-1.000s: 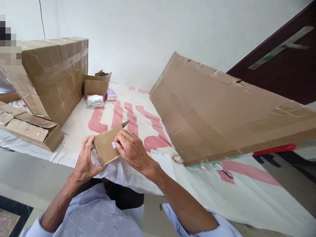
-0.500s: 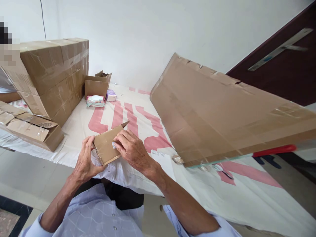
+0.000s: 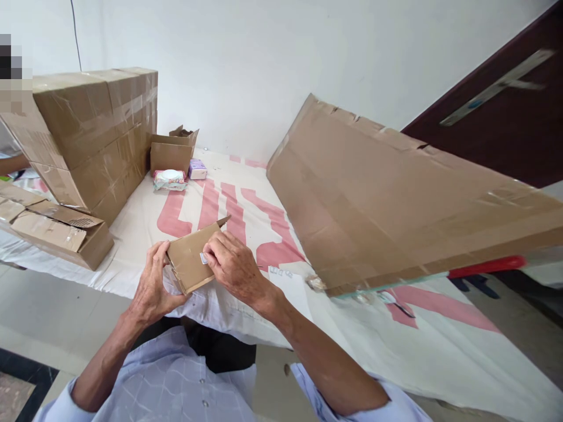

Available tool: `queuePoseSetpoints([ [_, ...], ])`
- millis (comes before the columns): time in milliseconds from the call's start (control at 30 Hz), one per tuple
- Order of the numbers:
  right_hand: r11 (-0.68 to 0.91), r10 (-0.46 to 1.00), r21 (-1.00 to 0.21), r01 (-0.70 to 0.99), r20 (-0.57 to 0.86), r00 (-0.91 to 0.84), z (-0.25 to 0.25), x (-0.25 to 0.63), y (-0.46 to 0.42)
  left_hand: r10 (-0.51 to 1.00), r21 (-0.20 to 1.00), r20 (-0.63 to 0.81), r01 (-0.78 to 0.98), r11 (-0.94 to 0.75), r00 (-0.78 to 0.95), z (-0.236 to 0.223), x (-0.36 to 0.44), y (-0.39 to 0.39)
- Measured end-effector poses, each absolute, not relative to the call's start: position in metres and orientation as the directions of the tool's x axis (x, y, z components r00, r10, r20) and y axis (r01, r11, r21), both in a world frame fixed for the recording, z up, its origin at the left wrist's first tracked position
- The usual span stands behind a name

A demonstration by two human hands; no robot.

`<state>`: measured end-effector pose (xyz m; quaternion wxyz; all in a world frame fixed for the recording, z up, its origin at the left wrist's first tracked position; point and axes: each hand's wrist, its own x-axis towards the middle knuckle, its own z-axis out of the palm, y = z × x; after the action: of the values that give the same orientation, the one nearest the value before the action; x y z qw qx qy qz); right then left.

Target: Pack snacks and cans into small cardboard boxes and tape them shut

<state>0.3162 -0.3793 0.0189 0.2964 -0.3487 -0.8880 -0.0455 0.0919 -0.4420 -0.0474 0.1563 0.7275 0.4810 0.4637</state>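
In the head view, your left hand (image 3: 153, 281) is clamped on the box (image 3: 187, 261), left of the panel (image 3: 396, 187). Your right hand (image 3: 231, 261) has its fingers curled at the label (image 3: 203, 258) on the box; whether they pinch or press it, I cannot tell. Since half a second ago they cover slightly more label, the box staying put, so work there seems unfinished.

The head view (fairly near) looks forward-down across the table (image 3: 352, 334).
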Motion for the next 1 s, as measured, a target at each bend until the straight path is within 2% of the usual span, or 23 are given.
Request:
queuePoseSetpoints([
  [200,0.743,0.631,-0.174,0.646,0.501,-0.592,0.021,0.32,-0.377,0.844,0.662,0.525,0.569,-0.488,0.113,-0.046,0.092,-0.441],
  [367,0.761,0.593,-0.131,0.635,0.537,-0.599,0.016,0.318,-0.374,0.842,0.659,0.527,0.569,-0.491,0.116,-0.046,0.092,-0.441],
  [533,0.782,0.575,-0.173,0.6,0.571,-0.586,0.017,0.319,-0.376,0.849,0.662,0.514,0.572,-0.484,0.125,-0.044,0.091,-0.44],
  [833,0.787,0.616,-0.48,0.388,0.654,-0.439,0.026,0.327,-0.386,0.845,0.663,0.528,0.578,-0.476,0.09,-0.046,0.088,-0.44],
  [1000,0.668,0.735,-0.634,0.391,0.642,-0.215,0.05,0.38,-0.386,0.853,0.702,0.522,0.551,-0.451,0.033,-0.049,0.074,-0.434],
])
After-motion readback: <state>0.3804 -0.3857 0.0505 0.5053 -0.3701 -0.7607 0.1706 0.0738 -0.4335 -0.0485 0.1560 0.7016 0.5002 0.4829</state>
